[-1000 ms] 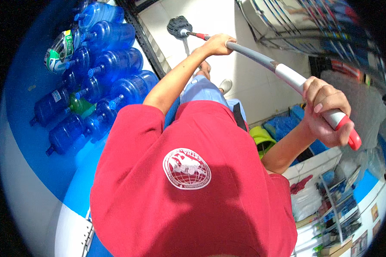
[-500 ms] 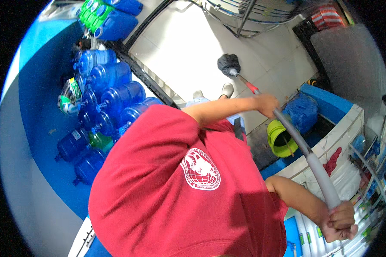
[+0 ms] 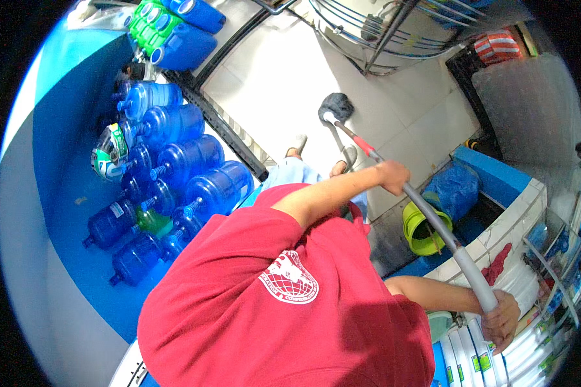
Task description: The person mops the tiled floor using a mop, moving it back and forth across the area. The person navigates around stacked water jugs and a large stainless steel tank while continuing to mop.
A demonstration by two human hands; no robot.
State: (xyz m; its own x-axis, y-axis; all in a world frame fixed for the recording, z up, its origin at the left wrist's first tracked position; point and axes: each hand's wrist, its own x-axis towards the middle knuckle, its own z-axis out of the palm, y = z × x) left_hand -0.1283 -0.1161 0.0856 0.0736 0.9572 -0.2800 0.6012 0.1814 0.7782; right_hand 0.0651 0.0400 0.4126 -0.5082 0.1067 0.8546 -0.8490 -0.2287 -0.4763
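Observation:
A mop slants across the view, its long grey pole [image 3: 436,222] running from lower right to upper middle. Its dark grey head [image 3: 336,108] lies on the pale tiled floor, beyond my feet. My left hand [image 3: 394,177] wraps round the pole below its red collar [image 3: 363,144]. Farther back along the pole, my right hand [image 3: 501,320] is closed around the thick light-grey end. A yellow-green bucket [image 3: 419,240] stands under the pole, with a thin stick inside. Next to the bucket sits a blue plastic bag [image 3: 457,188].
Several large blue water bottles [image 3: 190,158] lie stacked on the left, with a helmet [image 3: 110,152] beside them. Blue and green jugs [image 3: 184,46] stand at the far left. A metal rack [image 3: 387,35] is at the top. A low tiled wall [image 3: 503,216] borders the bucket at right.
The mop head has shifted left over the floor. Both hands have moved slightly left with the pole, still gripping it. The whole view has tilted a little, so surroundings sit lower.

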